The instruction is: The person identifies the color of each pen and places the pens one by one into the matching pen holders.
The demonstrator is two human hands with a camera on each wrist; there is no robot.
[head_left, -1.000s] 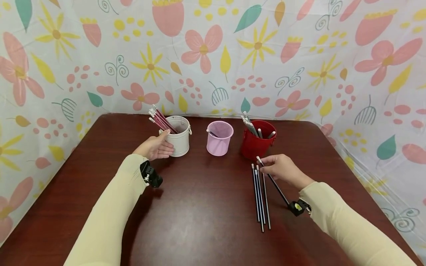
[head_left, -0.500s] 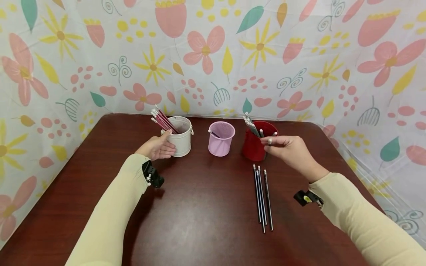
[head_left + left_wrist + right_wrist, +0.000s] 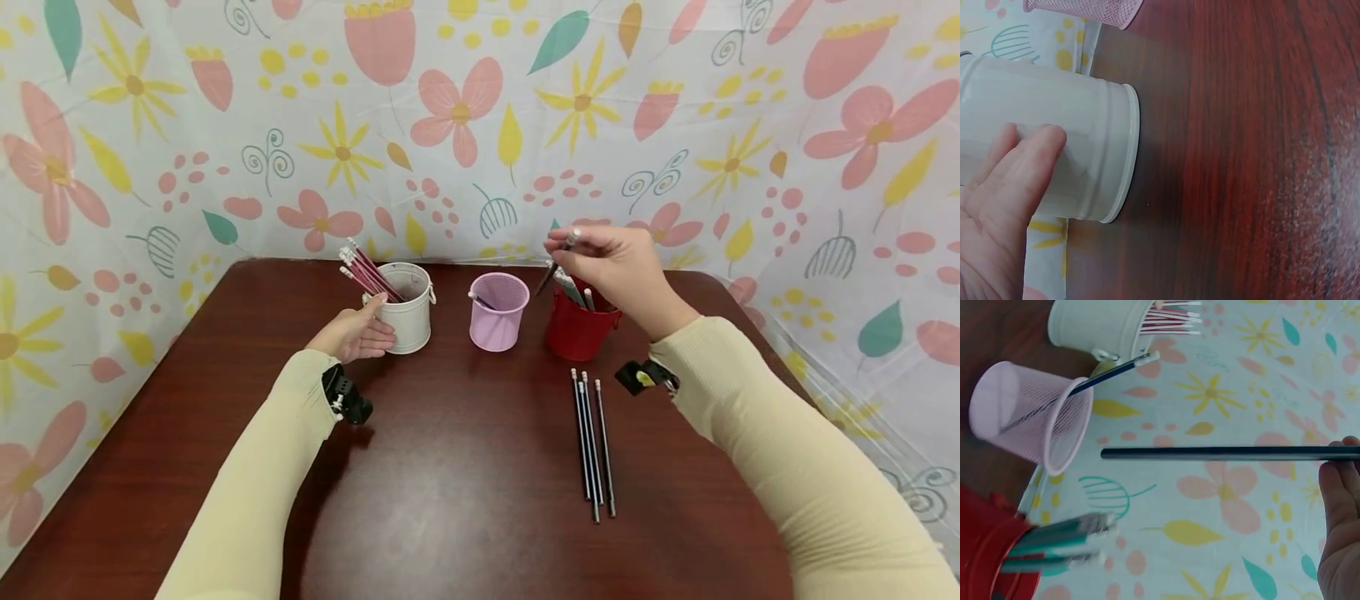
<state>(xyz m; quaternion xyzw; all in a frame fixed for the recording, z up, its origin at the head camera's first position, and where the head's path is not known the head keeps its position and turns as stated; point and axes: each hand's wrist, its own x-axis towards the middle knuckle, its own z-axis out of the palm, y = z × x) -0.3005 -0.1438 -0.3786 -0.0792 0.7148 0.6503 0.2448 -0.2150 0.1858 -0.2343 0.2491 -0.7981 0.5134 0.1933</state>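
My left hand [image 3: 352, 332] lies with fairly straight fingers [image 3: 1035, 156] along the side of a white bucket [image 3: 408, 321], thumb up near its rim. Several dark red pencils [image 3: 367, 271] with white eraser ends lean in that bucket. My right hand [image 3: 611, 258] pinches a dark pencil [image 3: 1222, 453] near its eraser end, above the red bucket [image 3: 573, 329]. The pencil's lower tip points toward the pink mesh cup [image 3: 497, 325]; in the right wrist view it is just outside the cup's mouth. One dark pencil [image 3: 1107, 375] leans inside that cup.
Several dark pencils [image 3: 588, 442] lie side by side on the brown table [image 3: 450, 500], in front of the red bucket. Grey-green pencils [image 3: 1060, 537] stand in the red bucket. A flower-patterned cloth [image 3: 465, 192] hangs behind the table.
My right hand has lifted a pencil from the row on the table, carried it up past the red bucket and left toward the pink cup. The left hand stays at the white bucket.
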